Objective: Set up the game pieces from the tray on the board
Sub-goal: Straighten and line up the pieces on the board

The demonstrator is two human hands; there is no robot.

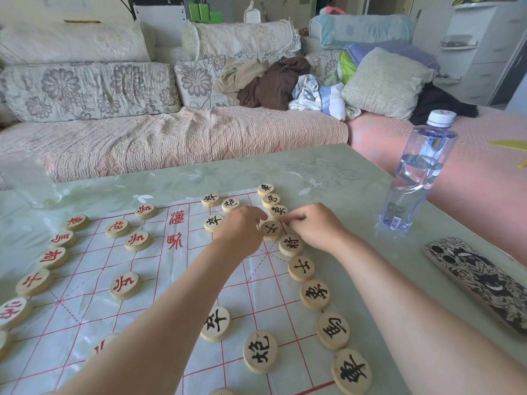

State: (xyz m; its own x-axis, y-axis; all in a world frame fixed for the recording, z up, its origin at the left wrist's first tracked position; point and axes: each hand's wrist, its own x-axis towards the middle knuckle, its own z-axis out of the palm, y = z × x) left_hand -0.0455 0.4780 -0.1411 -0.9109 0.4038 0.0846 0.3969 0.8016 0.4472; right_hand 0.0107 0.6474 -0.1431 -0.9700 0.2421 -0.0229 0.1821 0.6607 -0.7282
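Observation:
A thin white board sheet point(159, 280) with red grid lines lies on the table. Round wooden pieces with red characters point(125, 285) sit on its left half, and pieces with black characters point(315, 294) line its right edge. Both hands meet at one black-character piece point(271, 229) on the right edge. My left hand point(241, 232) touches its left side with curled fingers. My right hand point(312, 225) pinches its upper right rim. No tray is in view.
A clear water bottle point(419, 172) stands at the table's right side. A patterned phone case point(479, 283) lies near the right edge. A clear glass point(31, 181) sits at the far left. A sofa point(171, 138) with cushions and clothes runs behind the table.

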